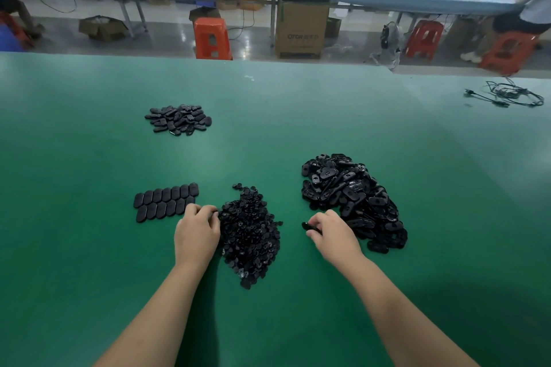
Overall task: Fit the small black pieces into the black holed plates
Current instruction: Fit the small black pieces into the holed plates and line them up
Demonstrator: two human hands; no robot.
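Nearest, the left hand [196, 228] curls its fingers into the heap of small black pieces [250, 235]; the right hand [331, 232] pinches one holed plate [310, 227] beside the plate heap [354, 199] — two neat rows of plates [165, 201] lie left, another pile [179, 119] farther on the green table [298, 116].

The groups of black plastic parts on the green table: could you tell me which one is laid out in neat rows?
The flat group of black oval plates just beyond the left hand; the others are loose heaps.

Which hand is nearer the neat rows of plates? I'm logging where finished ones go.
Left. The left hand sits at the rows of plates, by their near right end; the right hand lies beyond the small-piece pile.
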